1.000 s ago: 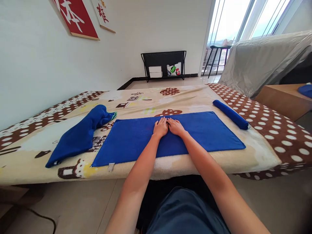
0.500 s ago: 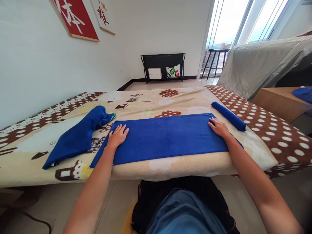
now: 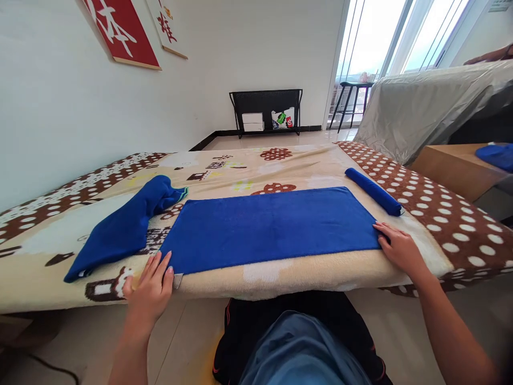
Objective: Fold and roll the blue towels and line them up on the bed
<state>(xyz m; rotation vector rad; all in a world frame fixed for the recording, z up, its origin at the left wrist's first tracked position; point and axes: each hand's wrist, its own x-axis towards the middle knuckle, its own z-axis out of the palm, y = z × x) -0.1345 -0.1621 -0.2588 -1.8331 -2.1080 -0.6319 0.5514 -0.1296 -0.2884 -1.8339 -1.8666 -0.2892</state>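
A blue towel (image 3: 264,230) lies flat as a wide rectangle along the near edge of the patterned blanket (image 3: 240,280). At its near left corner rests my left hand (image 3: 149,286), fingers stretched out, with a small pale tag beside the fingertips. My right hand (image 3: 399,247) touches the towel's right edge with its fingertips, the fingers extended. Left of the flat towel lies a second blue towel (image 3: 116,227), loosely bunched. A rolled blue towel (image 3: 372,191) sits beyond my right hand, slanting toward me.
Under the blanket is a bed-like surface with a brown dotted border (image 3: 460,235). To the right stand a cardboard box (image 3: 444,166) with blue cloth on it and a plastic-covered piece of furniture (image 3: 417,107). A black rack (image 3: 264,101) stands at the far wall. Another person's arm (image 3: 491,55) shows at upper right.
My left hand has slid toward me from the towel's upper left to its near left corner. My right hand has moved outward and nearer, from the far right part to the right edge.
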